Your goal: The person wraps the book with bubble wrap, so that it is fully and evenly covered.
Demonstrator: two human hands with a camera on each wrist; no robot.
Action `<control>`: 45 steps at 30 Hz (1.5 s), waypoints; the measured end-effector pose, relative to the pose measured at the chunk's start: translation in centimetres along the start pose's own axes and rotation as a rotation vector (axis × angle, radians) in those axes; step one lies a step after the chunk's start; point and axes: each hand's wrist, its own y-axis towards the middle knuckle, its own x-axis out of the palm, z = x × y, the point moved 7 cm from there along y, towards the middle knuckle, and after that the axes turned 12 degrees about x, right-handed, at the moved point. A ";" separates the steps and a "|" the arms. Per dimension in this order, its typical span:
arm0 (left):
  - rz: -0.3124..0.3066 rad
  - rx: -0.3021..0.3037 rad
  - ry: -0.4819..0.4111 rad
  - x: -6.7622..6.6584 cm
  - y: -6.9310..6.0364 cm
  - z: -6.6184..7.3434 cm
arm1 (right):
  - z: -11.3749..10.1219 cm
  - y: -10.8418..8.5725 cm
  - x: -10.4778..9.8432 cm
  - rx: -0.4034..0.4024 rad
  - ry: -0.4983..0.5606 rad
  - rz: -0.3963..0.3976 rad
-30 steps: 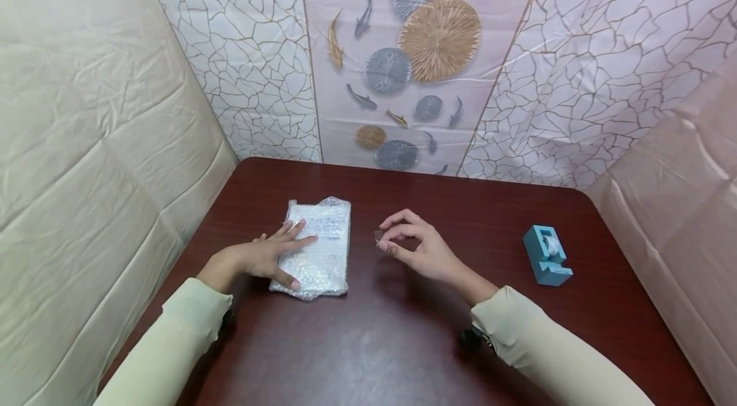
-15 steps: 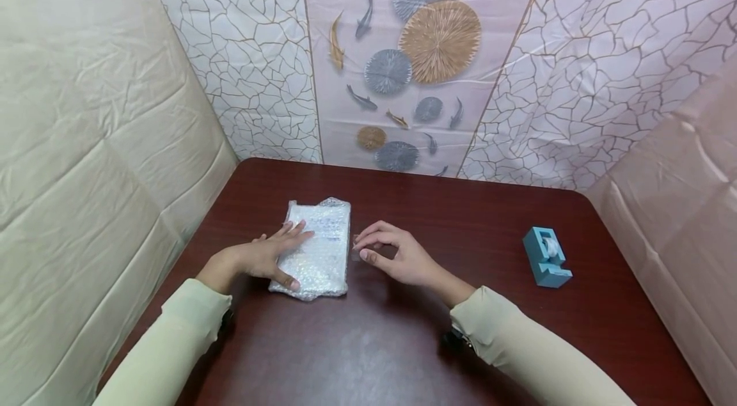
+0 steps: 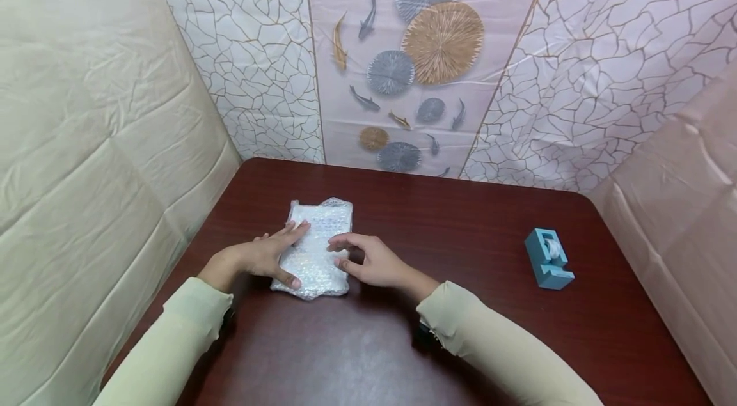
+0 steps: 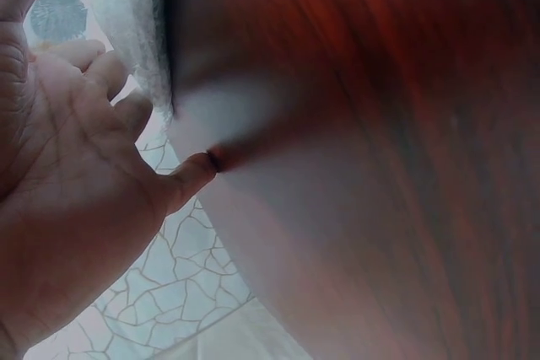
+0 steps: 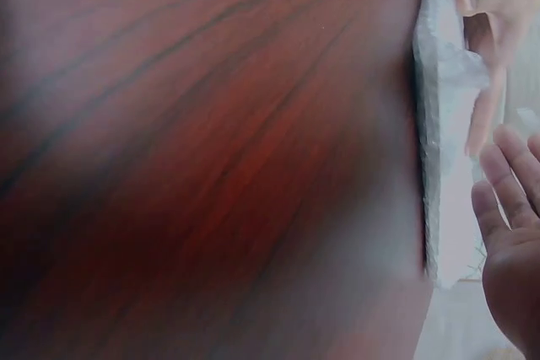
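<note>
A flat package in bubble wrap (image 3: 316, 273) lies on the dark wooden table, with faint blue writing near its top. My left hand (image 3: 261, 256) rests on the package's left side, fingers spread and thumb on the lower part. Over its right edge is my right hand (image 3: 375, 261), thumb and index finger bent towards each other. A piece of clear tape (image 5: 527, 115) shows faintly at the right fingertips in the right wrist view; in the head view it cannot be made out against the wrap. The left wrist view shows the left palm (image 4: 76, 149) beside the package's edge.
A blue tape dispenser (image 3: 544, 260) with a clear roll stands on the right of the table (image 3: 449, 220). Patterned cloth (image 3: 259, 61) hangs behind the table's far edge, and beige padded cloth (image 3: 98, 156) borders the left side.
My right hand has moved left with the piece of clear tape, from beside the package to over its right edge. The left hand has stayed on the package.
</note>
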 end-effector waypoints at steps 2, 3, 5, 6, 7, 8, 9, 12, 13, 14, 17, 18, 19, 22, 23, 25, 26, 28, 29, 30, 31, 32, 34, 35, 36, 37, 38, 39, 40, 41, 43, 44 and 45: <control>0.007 -0.001 0.003 0.1 0.0 -0.1 | 0.0 0.5 0.5 -0.004 -0.024 -0.007; 0.013 0.007 0.005 0.1 0.0 -0.1 | 0.0 0.7 0.8 -0.001 -0.027 -0.015; 0.022 0.013 0.012 0.2 0.0 -0.1 | 0.1 1.0 1.2 0.008 -0.036 -0.026; 0.027 0.017 0.012 0.2 0.0 -0.1 | 0.2 1.2 1.4 0.015 -0.039 -0.031; 0.032 0.023 0.014 0.3 -0.1 -0.1 | 0.3 1.3 1.5 0.022 -0.042 -0.035; 0.038 0.029 0.014 0.3 -0.1 -0.1 | 0.4 1.4 1.6 0.025 -0.043 -0.037; 0.044 0.037 0.011 0.3 -0.1 0.0 | 0.4 1.5 1.7 0.026 -0.040 -0.038; 0.062 0.057 0.005 0.3 -0.1 0.2 | 0.6 1.7 2.0 0.021 -0.030 -0.036; 0.066 0.060 0.006 0.2 -0.1 0.3 | 0.5 1.8 2.0 0.017 -0.027 -0.034; 0.070 0.063 0.007 0.2 -0.1 0.3 | 0.5 1.8 2.1 0.012 -0.025 -0.033; 0.079 0.051 0.026 0.2 -0.1 0.2 | 0.6 2.0 2.3 0.014 -0.032 -0.032; 0.081 0.045 0.032 0.2 -0.1 0.1 | 0.6 2.0 2.4 0.017 -0.034 -0.033; 0.084 0.041 0.037 0.2 -0.1 0.0 | 0.6 2.1 2.5 0.019 -0.037 -0.035; 0.106 0.037 0.054 0.2 -0.1 -0.1 | 0.5 2.2 2.8 0.030 -0.048 -0.045; 0.116 0.038 0.059 0.2 -0.1 -0.1 | 0.5 2.3 3.0 0.033 -0.052 -0.049; 0.137 0.044 0.074 0.1 -0.1 -0.2 | 0.4 2.5 3.2 0.038 -0.069 -0.055; 0.147 0.046 0.083 0.0 -0.1 -0.2 | 0.3 2.5 3.4 0.039 -0.081 -0.057; 0.161 0.051 0.103 0.0 -0.1 -0.3 | 0.2 2.7 3.6 0.038 -0.112 -0.057; 0.164 0.052 0.107 0.0 0.0 -0.4 | 0.2 2.8 3.7 0.036 -0.125 -0.056; 0.166 0.053 0.111 0.0 0.0 -0.4 | 0.2 2.9 3.8 0.031 -0.144 -0.055; 0.167 0.053 0.114 0.0 0.0 -0.5 | 0.2 3.0 3.9 0.025 -0.161 -0.054; 0.169 0.054 0.113 -0.1 0.0 -0.5 | 0.1 3.1 4.0 0.023 -0.174 -0.056; 0.169 0.056 0.110 -0.1 -0.1 -0.5 | 0.2 3.3 4.3 0.026 -0.206 -0.063; 0.169 0.056 0.108 -0.1 -0.1 -0.4 | 0.3 3.5 4.4 0.030 -0.225 -0.067; 0.169 0.057 0.105 -0.1 -0.1 -0.4 | 0.4 3.6 4.6 0.037 -0.239 -0.075; 0.168 0.057 0.102 -0.1 -0.1 -0.3 | 0.4 3.7 4.7 0.049 -0.245 -0.084; 0.166 0.057 0.099 -0.1 -0.1 -0.3 | 0.5 3.7 4.8 0.061 -0.253 -0.095; 0.164 0.055 0.098 -0.1 -0.2 -0.2 | 0.5 3.8 5.0 0.071 -0.263 -0.103; 0.163 0.054 0.096 -0.1 -0.2 -0.2 | 0.6 3.9 5.1 0.079 -0.273 -0.109; 0.162 0.051 0.094 -0.1 -0.2 -0.2 | 0.6 4.0 5.1 0.085 -0.275 -0.113; 0.161 0.049 0.093 -0.1 -0.2 -0.2 | 0.6 4.1 5.2 0.092 -0.280 -0.120; 0.162 0.047 0.090 -0.1 -0.2 -0.2 | 0.6 4.2 5.2 0.094 -0.287 -0.121; 0.162 0.046 0.090 -0.1 -0.2 -0.1 | 0.6 4.3 5.1 0.097 -0.290 -0.123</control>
